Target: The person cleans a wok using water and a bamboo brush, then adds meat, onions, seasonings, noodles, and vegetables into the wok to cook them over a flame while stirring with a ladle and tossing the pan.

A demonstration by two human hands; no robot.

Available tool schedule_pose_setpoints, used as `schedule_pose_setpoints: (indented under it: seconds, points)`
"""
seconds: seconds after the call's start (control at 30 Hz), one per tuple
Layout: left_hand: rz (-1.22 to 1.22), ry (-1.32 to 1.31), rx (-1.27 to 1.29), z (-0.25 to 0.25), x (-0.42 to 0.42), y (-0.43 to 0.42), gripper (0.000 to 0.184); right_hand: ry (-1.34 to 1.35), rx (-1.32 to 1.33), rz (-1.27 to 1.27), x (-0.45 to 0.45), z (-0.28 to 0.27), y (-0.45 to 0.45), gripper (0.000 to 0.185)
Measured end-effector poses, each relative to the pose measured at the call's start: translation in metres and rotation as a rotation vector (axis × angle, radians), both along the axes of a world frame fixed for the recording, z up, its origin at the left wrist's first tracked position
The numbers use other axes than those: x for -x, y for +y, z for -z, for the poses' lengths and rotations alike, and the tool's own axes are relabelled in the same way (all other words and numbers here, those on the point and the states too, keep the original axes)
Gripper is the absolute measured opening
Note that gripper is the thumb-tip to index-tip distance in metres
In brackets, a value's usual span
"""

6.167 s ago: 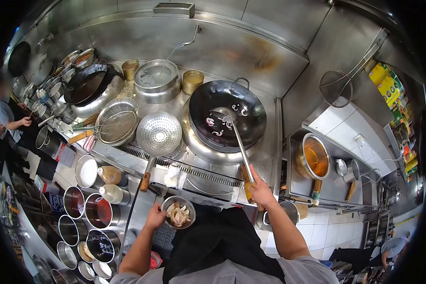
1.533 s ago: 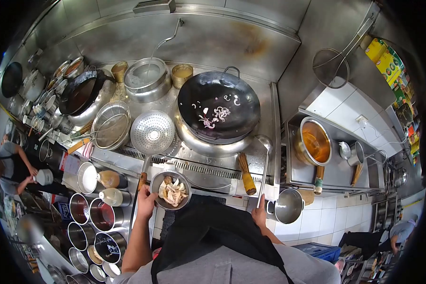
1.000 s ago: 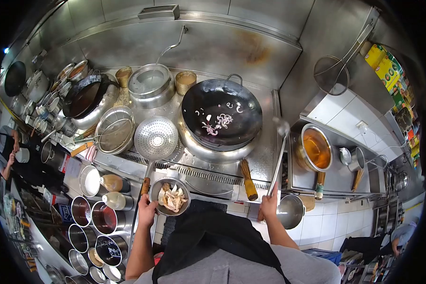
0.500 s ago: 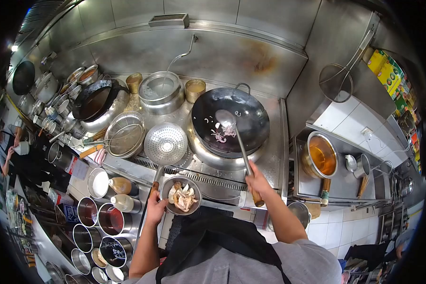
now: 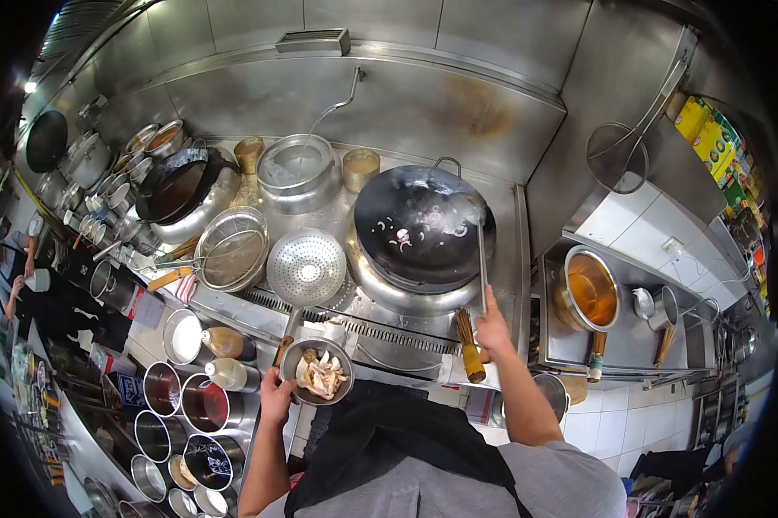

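Observation:
My left hand (image 5: 277,395) grips the rim of a small metal bowl (image 5: 348,350), held level at the stove's front edge. Pale sliced pieces (image 5: 320,378), possibly meat or mushroom, lie in it. Close by, a perforated strainer (image 5: 306,268) rests with its wooden handle pointing toward that hand. My right hand (image 5: 493,328) is closed round the handle of a ladle (image 5: 482,259). Its head is inside the black wok (image 5: 389,194), by the right wall. Sliced onion bits (image 5: 402,235) are scattered over the wok's bottom. A bamboo brush (image 5: 470,350) lies left of my right hand.
Left of the wok stand a metal pot (image 5: 296,173) under a tap and a wire-mesh strainer (image 5: 232,248). Several seasoning pots (image 5: 206,402) and squeeze bottles (image 5: 227,374) fill the left side. At right is a bowl of amber liquid (image 5: 590,289). Another person (image 5: 26,276) stands far left.
The ladle has swung right and up in the wok, and the onion bits have spread out. My right hand moved slightly right, uncovering the brush. The bowl shifted slightly down and left.

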State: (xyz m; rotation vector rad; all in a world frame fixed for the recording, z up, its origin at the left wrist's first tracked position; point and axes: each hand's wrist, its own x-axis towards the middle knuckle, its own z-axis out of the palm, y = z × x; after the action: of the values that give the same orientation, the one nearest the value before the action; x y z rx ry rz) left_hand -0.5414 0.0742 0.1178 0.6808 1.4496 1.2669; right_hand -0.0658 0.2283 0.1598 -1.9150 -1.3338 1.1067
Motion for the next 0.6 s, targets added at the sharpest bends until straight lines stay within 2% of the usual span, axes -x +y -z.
schedule_pose_setpoints:
  seconds: [0.07, 0.1, 0.17, 0.2, 0.27, 0.3, 0.37, 0.4, 0.47, 0.53, 0.6]
  points:
    - [0.034, -0.02, 0.016, -0.009, -0.006, 0.012, 0.015, 0.059, -0.018, 0.166, 0.034, -0.004, 0.008, 0.089]
    - [0.039, -0.022, 0.016, -0.012, -0.011, 0.018, 0.015, 0.057, -0.018, 0.172, 0.037, -0.003, 0.012, 0.089]
    - [0.073, 0.032, -0.006, -0.017, -0.018, 0.029, 0.014, 0.279, 0.084, 0.109, 0.043, 0.003, 0.019, 0.089]
    - [0.079, 0.036, -0.007, -0.014, -0.017, 0.032, 0.014, 0.283, 0.083, 0.114, 0.044, 0.0, 0.016, 0.089]
    - [0.134, 0.018, -0.029, -0.007, -0.017, 0.041, 0.015, 0.391, 0.172, -0.078, 0.044, -0.022, 0.001, 0.088]
    - [0.131, 0.009, -0.034, -0.01, -0.019, 0.043, 0.016, 0.392, 0.17, -0.071, 0.044, -0.032, -0.012, 0.088]
    - [0.127, -0.008, -0.028, -0.012, -0.02, 0.045, 0.016, 0.389, 0.218, -0.25, 0.041, -0.049, -0.037, 0.083]
    - [0.113, -0.027, -0.025, -0.009, -0.021, 0.044, 0.016, 0.386, 0.217, -0.239, 0.038, -0.051, -0.039, 0.083]
    - [0.135, -0.046, -0.022, -0.002, -0.02, 0.041, 0.016, 0.272, 0.284, -0.338, 0.032, -0.053, -0.045, 0.083]
    - [0.117, -0.016, 0.01, 0.0, -0.023, 0.039, 0.015, 0.239, 0.277, -0.301, 0.027, -0.042, -0.027, 0.083]
    - [0.129, -0.023, 0.017, -0.004, -0.021, 0.039, 0.015, 0.293, 0.191, -0.12, 0.031, -0.041, 0.0, 0.088]
